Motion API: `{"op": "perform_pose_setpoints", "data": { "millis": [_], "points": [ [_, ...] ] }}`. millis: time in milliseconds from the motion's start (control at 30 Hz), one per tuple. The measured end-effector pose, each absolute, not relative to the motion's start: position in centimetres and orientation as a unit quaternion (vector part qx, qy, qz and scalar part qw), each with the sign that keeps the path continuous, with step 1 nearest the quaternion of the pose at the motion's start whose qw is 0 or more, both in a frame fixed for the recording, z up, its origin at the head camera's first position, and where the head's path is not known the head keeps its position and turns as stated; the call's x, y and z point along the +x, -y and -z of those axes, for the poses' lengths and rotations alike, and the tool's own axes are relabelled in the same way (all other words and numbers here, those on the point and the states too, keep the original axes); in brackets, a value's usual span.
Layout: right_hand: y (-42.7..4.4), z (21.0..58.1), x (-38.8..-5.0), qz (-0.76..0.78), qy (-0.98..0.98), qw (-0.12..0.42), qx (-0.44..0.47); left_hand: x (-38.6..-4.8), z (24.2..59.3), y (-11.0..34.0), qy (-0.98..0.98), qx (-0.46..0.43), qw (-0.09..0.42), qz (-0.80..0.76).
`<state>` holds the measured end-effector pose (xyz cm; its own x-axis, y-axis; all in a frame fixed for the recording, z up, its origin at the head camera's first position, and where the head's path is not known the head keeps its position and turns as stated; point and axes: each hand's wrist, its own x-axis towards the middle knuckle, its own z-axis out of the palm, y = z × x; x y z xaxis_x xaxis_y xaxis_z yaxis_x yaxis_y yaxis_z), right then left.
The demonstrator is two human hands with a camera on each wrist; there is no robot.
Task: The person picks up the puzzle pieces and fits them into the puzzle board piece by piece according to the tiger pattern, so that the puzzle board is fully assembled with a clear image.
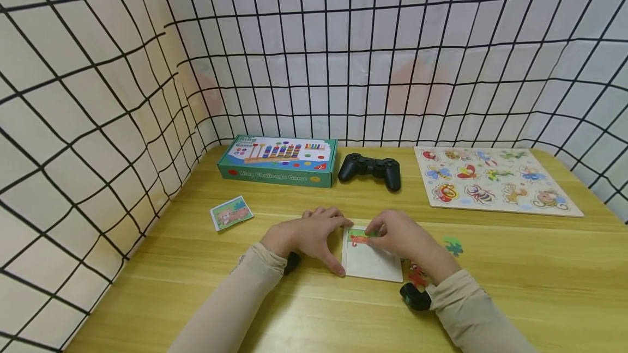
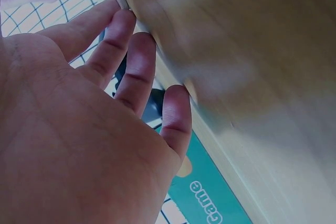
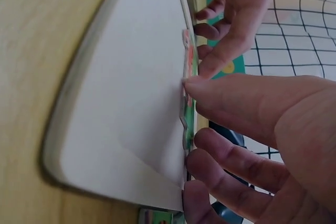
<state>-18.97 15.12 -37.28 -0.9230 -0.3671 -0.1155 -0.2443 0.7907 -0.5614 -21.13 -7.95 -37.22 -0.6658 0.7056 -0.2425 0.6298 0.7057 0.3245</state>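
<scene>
A white square puzzle board (image 1: 373,266) lies on the wooden table. Joined puzzle pieces (image 1: 357,238), green and orange-red, run along its far edge. My left hand (image 1: 311,236) has thumb and index finger spread, their tips touching the board's left side at its near and far corners. My right hand (image 1: 404,238) pinches a puzzle piece at the far edge; in the right wrist view, the thumb (image 3: 231,95) touches the pieces' near side. Part of that piece is hidden by the fingers. Loose red pieces (image 1: 417,275) lie partly under the right wrist.
A loose green piece (image 1: 453,246) lies to the right. A picture card (image 1: 231,213) is on the left. Behind stand a green game box (image 1: 279,162), a black game controller (image 1: 370,169) and an insect picture board (image 1: 495,181). Black-gridded white cloth (image 1: 314,59) encloses the table.
</scene>
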Motion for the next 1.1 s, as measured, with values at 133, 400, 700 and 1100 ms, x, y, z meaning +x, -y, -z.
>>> {"op": "perform_pose_setpoints", "data": {
  "millis": [133, 400, 700, 1100],
  "points": [
    [-15.7, 37.2, -18.9, 0.304, -0.931, 0.109, -0.167, -21.2, 37.3, 7.9, -0.906, 0.368, 0.179, -0.109],
    [-17.1, 36.2, -19.0, 0.336, -0.916, 0.116, -0.188, -21.2, 37.4, 8.0, -0.907, 0.367, 0.178, -0.106],
    [-19.9, 35.3, -19.3, 0.334, -0.911, 0.134, -0.203, -21.1, 37.4, 7.9, -0.911, 0.358, 0.180, -0.103],
    [-23.3, 34.7, -19.5, 0.319, -0.914, 0.172, -0.184, -21.1, 37.5, 7.8, -0.912, 0.356, 0.177, -0.102]
  ]
}}
